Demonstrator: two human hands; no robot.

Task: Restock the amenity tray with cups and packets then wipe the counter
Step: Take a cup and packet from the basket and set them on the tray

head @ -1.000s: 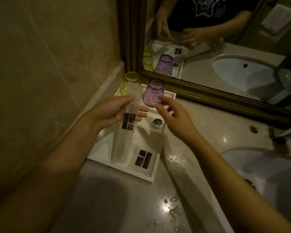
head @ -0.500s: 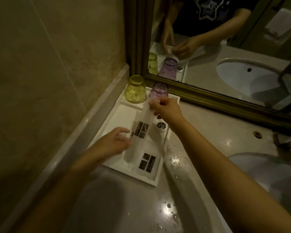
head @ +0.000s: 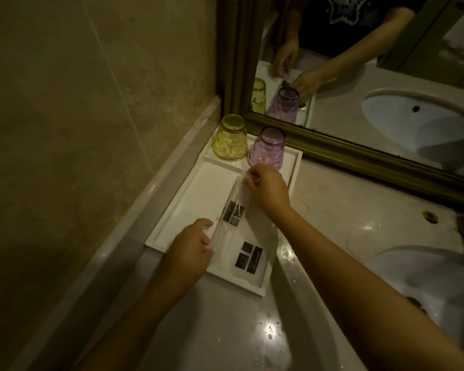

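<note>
A white amenity tray [head: 188, 199] lies on the counter against the left wall. At its far end a yellow cup [head: 229, 140] and a purple cup [head: 267, 151] stand upside down. A long clear packet [head: 232, 212] with a dark label lies lengthwise over the tray. My right hand [head: 265, 190] pinches its far end just in front of the purple cup. My left hand [head: 192, 247] grips its near end. A second white packet [head: 245, 257] with dark squares lies flat in the tray's near right corner.
A gold-framed mirror [head: 359, 153] stands behind the tray. A white sink basin [head: 426, 279] is set into the marble counter [head: 346, 210] at the right. Water drops [head: 269, 330] spot the counter near the front. The tiled wall [head: 91, 129] closes the left side.
The long packet has come down from the air onto the tray. My right hand took its far end, my left hand slid to its near end, and the view moved closer.
</note>
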